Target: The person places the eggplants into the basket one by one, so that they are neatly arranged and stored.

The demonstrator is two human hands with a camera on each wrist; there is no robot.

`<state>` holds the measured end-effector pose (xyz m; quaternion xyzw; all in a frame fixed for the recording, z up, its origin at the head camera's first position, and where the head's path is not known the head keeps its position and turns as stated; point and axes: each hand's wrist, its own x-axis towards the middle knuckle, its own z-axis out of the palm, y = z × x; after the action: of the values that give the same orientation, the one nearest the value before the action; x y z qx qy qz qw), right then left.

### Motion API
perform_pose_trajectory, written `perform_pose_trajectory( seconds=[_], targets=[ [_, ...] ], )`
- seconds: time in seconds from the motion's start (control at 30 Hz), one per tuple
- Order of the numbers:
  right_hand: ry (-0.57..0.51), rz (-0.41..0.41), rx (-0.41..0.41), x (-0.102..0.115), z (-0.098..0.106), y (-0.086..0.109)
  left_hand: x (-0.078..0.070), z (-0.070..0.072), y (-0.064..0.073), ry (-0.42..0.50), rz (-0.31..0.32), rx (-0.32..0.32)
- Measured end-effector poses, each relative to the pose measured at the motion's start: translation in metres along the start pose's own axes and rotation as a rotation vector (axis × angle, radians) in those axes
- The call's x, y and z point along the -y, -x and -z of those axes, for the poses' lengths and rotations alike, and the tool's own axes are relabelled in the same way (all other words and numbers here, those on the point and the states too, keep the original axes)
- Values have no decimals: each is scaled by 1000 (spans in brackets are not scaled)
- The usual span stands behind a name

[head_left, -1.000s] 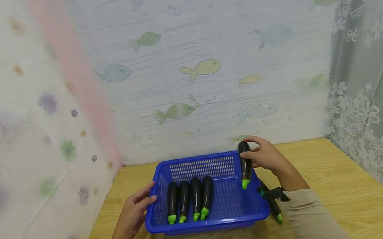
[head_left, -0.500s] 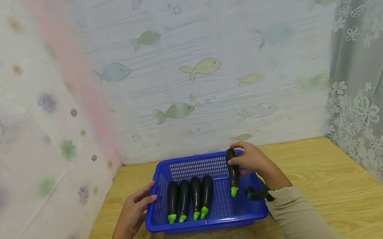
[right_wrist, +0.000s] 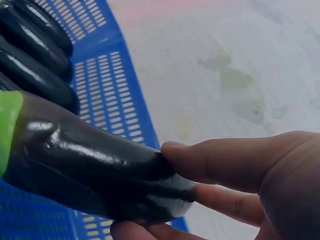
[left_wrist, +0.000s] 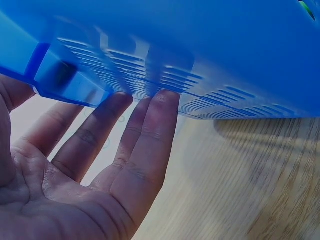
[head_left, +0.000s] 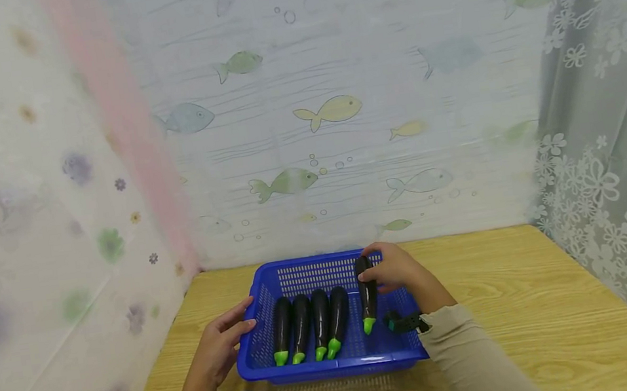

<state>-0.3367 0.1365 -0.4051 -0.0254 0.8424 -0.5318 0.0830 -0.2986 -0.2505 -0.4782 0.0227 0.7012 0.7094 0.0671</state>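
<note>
A blue plastic basket [head_left: 336, 365] stands on the table, with several dark eggplants [head_left: 302, 322] side by side in its left half, green stem ends toward me. My left hand [head_left: 221, 343] is at the basket's left rim; in the left wrist view its fairly straight fingers [left_wrist: 160, 130] touch the slotted outer wall. Over the basket's right half, my right hand [head_left: 393, 271] pinches another eggplant [head_left: 368, 300] by its blunt dark end, thumb on one side and fingers on the other. Its green stem end [right_wrist: 7, 130] points toward me and downward. Whether this eggplant touches the basket floor I cannot tell.
The light wooden table [head_left: 542, 304] extends on both sides of the basket. A fish-print sheet [head_left: 304, 124] hangs behind, a flowered sheet [head_left: 48, 257] on the left, and a lacy grey curtain [head_left: 625, 167] on the right.
My right hand has moved left and lower with the eggplant, from the right rim to inside the basket. The eggplant lying outside on the right has become hidden behind my arm. My left hand stays put.
</note>
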Motion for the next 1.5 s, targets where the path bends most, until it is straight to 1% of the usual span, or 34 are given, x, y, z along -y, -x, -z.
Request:
perform_pose_trajectory(
  seconds=[0.2,0.37,0.57,0.7,0.93,1.23,1.5],
  targets=[
    [4,-31,46,-4,-8,-7,0,-1,0,8,2,2],
    [-42,-63,81,-6,-14,-12,0,-2,0,0,2,-1],
    [-71,-120,99,-14,-19,-18,0,-1,0,-5,3,-2],
    [-87,-144,105,-19,-21,-20,-1,-2,-1,-16,1,1],
    [-57,-178,121,-26,-23,-22,-2,-1,0,-19,3,-1],
    [-41,-233,111,-25,-27,-23,-3,-1,1,-22,8,-9],
    [-52,-237,101,-23,-28,-21,-3,-2,1,-27,5,-7]
  ],
)
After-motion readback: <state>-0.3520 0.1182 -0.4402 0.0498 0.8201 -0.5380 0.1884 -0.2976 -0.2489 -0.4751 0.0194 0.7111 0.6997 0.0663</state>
